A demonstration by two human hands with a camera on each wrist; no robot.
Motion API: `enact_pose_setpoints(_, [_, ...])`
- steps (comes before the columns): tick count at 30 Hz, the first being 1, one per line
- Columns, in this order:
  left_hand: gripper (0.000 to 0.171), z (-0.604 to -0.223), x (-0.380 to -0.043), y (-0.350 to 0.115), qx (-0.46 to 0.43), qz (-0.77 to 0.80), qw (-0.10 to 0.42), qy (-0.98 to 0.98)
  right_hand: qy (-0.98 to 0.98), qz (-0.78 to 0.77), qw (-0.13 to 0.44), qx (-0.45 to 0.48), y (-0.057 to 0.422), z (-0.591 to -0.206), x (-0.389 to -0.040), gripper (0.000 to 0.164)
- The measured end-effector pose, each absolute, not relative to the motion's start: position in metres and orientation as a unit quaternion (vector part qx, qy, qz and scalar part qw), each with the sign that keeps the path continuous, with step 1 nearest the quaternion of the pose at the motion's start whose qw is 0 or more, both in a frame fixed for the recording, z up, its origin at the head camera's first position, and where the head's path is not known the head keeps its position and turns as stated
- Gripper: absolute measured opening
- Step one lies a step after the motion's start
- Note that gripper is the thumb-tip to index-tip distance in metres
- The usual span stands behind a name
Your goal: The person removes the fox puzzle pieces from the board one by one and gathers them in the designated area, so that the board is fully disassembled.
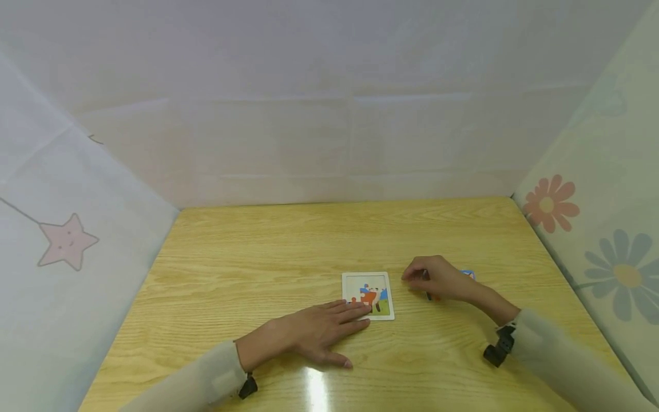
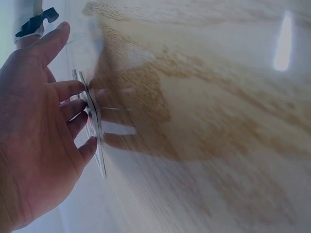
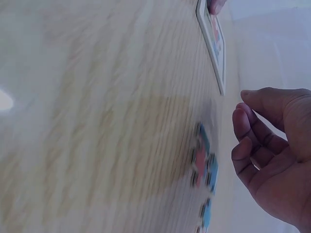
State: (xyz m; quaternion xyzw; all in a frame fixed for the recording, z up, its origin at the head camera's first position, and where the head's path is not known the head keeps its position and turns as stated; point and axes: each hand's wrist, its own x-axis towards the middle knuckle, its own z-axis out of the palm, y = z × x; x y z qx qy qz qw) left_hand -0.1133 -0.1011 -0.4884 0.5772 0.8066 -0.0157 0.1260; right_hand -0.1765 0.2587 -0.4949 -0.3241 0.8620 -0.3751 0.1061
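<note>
Above the table [image 1: 268,246], I'm hovering the right hand [image 1: 435,278], grip narrow; I can't tell whether it's pinching anything. The left hand [image 1: 324,330] is resting straight-fingered on a mid-table tray [image 1: 353,284] holding a part-built puzzle [image 1: 368,297]. Loose pieces [image 3: 200,165] are lying farther right. I'm seemingly fitting pieces, probably needing matched edges next.

Soft, even light is filling the head view, with a white glare streak [image 1: 316,389] shining on the near desk [image 1: 247,246]. Both wrist views are looking dimmer and bluish. Beside the left hand [image 2: 41,126], a brownish shadow or reflection is spreading; near the right hand [image 3: 277,150], the pieces [image 3: 199,167] are blurring.
</note>
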Motion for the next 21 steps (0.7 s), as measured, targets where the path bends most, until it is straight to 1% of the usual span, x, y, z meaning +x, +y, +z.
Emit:
enact_pose_setpoints(11, [0.085, -0.491, -0.11, -0.098, 0.589, -0.006, 0.112, 0.8, 0.84, -0.378, 0.124, -0.369, 0.216, -0.498, -0.185, 0.014])
enact_pose_setpoints(18, [0.085, -0.49, -0.109, -0.096, 0.594, -0.01, 0.107, 0.798, 0.843, -0.356, 0.119, -0.386, 0.199, -0.502, -0.19, 0.016])
enact_pose_setpoints(21, [0.085, -0.491, -0.109, -0.096, 0.595, -0.007, 0.105, 0.797, 0.841, -0.356, 0.127, -0.388, 0.194, -0.501, -0.191, 0.017])
